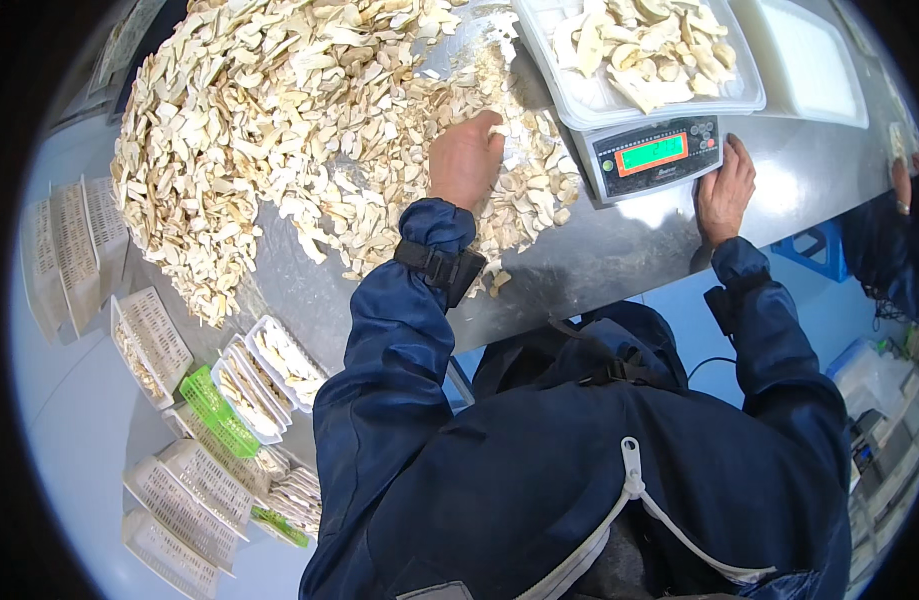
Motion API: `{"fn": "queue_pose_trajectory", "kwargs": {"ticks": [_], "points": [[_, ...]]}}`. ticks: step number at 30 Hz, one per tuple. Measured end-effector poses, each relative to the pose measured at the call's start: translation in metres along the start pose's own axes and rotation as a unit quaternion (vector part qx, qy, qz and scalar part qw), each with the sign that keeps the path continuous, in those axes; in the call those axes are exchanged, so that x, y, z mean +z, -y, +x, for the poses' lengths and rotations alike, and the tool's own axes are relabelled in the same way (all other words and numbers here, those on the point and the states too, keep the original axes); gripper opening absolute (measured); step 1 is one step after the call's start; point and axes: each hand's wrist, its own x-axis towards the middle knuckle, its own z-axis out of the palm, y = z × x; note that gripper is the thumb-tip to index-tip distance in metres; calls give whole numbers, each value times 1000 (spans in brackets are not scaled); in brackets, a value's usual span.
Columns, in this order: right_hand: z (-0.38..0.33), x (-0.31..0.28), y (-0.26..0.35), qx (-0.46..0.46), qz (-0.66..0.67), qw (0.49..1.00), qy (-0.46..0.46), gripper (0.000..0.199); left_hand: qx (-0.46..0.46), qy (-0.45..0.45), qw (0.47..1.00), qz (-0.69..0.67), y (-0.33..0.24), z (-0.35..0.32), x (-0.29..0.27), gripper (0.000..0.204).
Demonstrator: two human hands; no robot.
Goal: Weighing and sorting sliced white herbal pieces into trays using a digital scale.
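A wide heap of pale, dried mushroom slices [269,110] spreads over the metal table. My left hand [464,160] is down in the near right part of it, fingers curled and closed. Its grip is mostly hidden; a pale bit shows by the fingertips. Right of the heap stands a digital scale [604,183] with a lit green display. On it sits a clear plastic tray [582,112] partly filled with larger slices [669,50]. My right hand [727,195] rests open against the scale's right side, its fingers stretched out, holding nothing.
A stack of white trays [809,65] stands right of the scale. Filled white trays [284,365], a green basket [214,412] and white slotted baskets [194,500] are at lower left. Another person's hand [901,183] shows at the far right, near a blue stool [817,250].
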Motion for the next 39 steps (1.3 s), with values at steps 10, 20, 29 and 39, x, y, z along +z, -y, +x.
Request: {"fn": "queue_pose_trajectory", "kwargs": {"ticks": [10,20,29,39], "points": [[0,-1,-6,6,-4,1000,-2,38,-142,108,725,-666,25,-3,-32,5],[1,0,-1,3,6,1000,-1,39,15,-33,998,49,2,23,-7,18],[-2,-2,-6,3,3,1000,-5,37,154,-184,911,-337,-100,29,-96,21],[-2,1,-9,-11,0,1000,-9,38,-1,12,997,-81,-13,-10,-43,15]]}}
